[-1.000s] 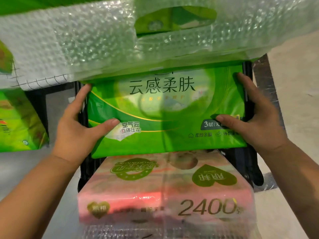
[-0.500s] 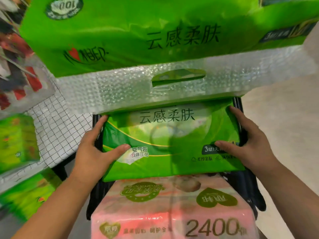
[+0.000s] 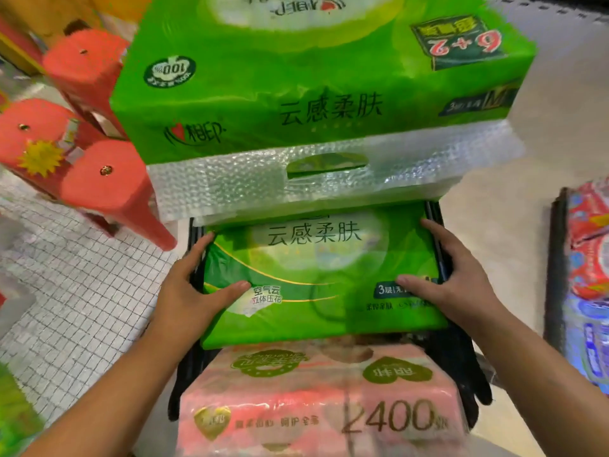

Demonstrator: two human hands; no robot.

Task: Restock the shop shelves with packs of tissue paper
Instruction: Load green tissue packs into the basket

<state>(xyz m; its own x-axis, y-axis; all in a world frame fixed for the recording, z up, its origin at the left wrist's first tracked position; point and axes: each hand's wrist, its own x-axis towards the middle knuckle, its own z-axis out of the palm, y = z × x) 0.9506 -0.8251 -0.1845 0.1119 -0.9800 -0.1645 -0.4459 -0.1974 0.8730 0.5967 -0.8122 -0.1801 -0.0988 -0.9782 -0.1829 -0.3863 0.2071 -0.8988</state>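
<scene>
Pale shop floor [image 3: 543,159] and a white wire grid [image 3: 66,308] frame a black cart [image 3: 461,374] stacked with tissue, and the small green pack [image 3: 316,278] that the person is handling lies in it. It sits wedged under the clear handle strip [image 3: 230,186] of a big green pack [image 3: 296,87] and overlaps the far edge of a pink pack [image 3: 316,407]. The left hand [image 3: 188,291] clasps its left end and the right hand [image 3: 461,285] its right end. Each has its thumb laid across the top face and its fingers reaching down the side, so both are closed around the pack rather than spread flat. Compared with the earlier frames that grip is unchanged, and the pack lies against its neighbours much as it did. It has probably not been lifted free yet, though the shifting view makes a slight rise hard to rule out. What differs is the view, which has tilted up. Hands and pack now sit lower in the picture, the big pack's whole top shows, and red stools [image 3: 105,186] and a rack of red and blue packs [image 3: 590,258] have come into sight. For the task, the pack is secured but not yet out of the cart or on a shelf.
</scene>
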